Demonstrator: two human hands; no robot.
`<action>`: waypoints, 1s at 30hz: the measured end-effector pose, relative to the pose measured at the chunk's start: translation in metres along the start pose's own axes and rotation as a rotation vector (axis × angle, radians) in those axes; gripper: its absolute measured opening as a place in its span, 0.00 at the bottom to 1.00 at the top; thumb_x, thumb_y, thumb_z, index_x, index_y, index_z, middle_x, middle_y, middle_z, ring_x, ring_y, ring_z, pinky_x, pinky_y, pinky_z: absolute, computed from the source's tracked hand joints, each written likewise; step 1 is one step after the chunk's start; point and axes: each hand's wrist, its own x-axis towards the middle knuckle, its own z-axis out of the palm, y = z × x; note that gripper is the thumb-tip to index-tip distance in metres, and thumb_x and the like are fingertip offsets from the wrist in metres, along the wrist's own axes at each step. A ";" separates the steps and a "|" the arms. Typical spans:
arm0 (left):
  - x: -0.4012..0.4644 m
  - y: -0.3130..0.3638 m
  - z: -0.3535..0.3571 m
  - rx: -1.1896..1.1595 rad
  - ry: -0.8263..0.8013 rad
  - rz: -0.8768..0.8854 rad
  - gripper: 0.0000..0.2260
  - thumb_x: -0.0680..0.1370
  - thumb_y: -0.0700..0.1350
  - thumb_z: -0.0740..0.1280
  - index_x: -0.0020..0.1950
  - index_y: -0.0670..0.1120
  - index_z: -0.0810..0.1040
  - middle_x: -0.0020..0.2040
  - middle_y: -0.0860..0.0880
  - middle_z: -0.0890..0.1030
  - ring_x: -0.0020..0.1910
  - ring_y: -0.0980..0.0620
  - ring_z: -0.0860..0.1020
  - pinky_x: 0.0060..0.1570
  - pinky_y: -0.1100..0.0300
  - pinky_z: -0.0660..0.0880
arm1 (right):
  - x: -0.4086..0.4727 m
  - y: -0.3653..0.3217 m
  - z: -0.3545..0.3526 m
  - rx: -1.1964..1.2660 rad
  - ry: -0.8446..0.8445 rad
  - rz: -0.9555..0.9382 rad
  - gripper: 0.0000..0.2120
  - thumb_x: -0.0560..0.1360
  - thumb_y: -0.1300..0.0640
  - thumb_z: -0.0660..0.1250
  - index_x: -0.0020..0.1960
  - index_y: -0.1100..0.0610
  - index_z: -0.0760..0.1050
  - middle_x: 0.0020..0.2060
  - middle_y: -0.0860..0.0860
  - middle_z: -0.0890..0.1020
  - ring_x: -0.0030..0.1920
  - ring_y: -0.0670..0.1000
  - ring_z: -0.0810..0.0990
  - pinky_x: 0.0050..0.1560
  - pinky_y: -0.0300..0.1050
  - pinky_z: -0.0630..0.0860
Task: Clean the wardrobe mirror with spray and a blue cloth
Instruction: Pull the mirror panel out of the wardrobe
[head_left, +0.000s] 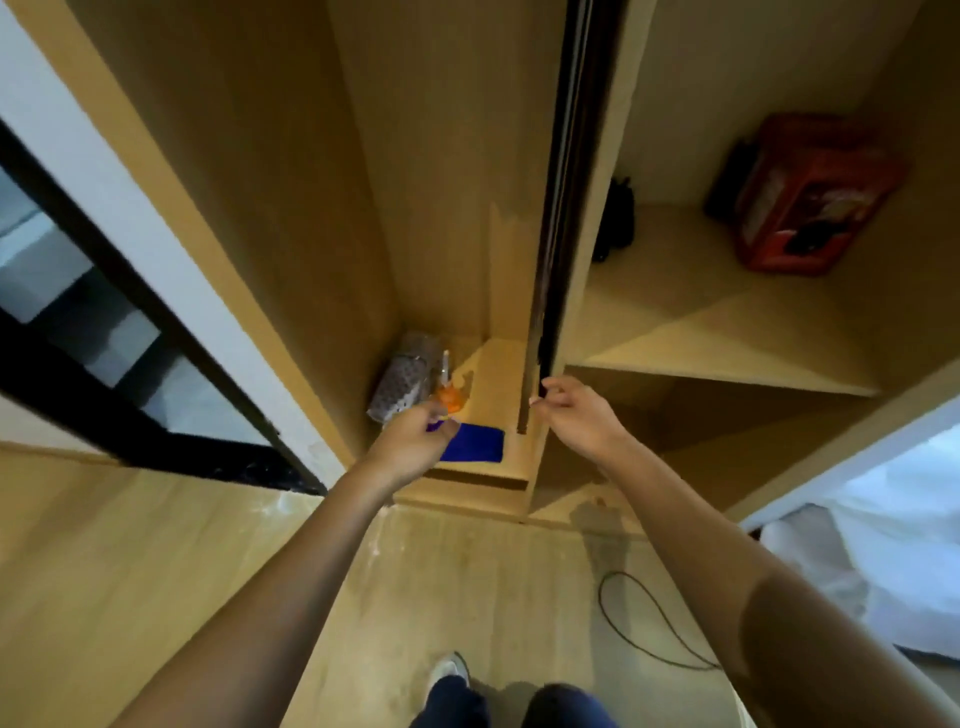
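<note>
Reaching into the wardrobe, my left hand (415, 441) pinches the blue cloth (475, 442) lying on the shelf; the spray bottle (449, 392) stands just beyond it. My right hand (574, 415) grips the sliding door edge (545, 312). Judged: supplies not yet collected, mirror cleaning not begun.
</note>
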 end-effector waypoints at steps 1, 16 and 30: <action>0.011 0.008 -0.004 0.013 -0.032 0.019 0.16 0.82 0.50 0.61 0.66 0.45 0.73 0.63 0.47 0.77 0.62 0.49 0.75 0.56 0.57 0.71 | 0.002 -0.004 -0.007 0.027 0.051 0.001 0.23 0.80 0.52 0.63 0.73 0.54 0.64 0.66 0.53 0.75 0.65 0.53 0.74 0.55 0.42 0.69; 0.035 0.154 -0.037 -0.097 0.128 0.407 0.29 0.80 0.53 0.64 0.77 0.47 0.58 0.73 0.46 0.67 0.71 0.49 0.68 0.66 0.54 0.67 | -0.039 -0.161 -0.114 0.229 0.512 -0.493 0.24 0.80 0.39 0.57 0.70 0.53 0.68 0.57 0.44 0.78 0.59 0.46 0.77 0.59 0.43 0.75; 0.028 0.210 -0.032 -0.057 0.629 0.787 0.28 0.79 0.46 0.66 0.77 0.45 0.60 0.73 0.46 0.68 0.71 0.48 0.68 0.67 0.50 0.71 | -0.052 -0.271 -0.126 -0.104 0.809 -0.948 0.36 0.79 0.63 0.63 0.80 0.53 0.47 0.74 0.55 0.63 0.72 0.53 0.66 0.66 0.43 0.67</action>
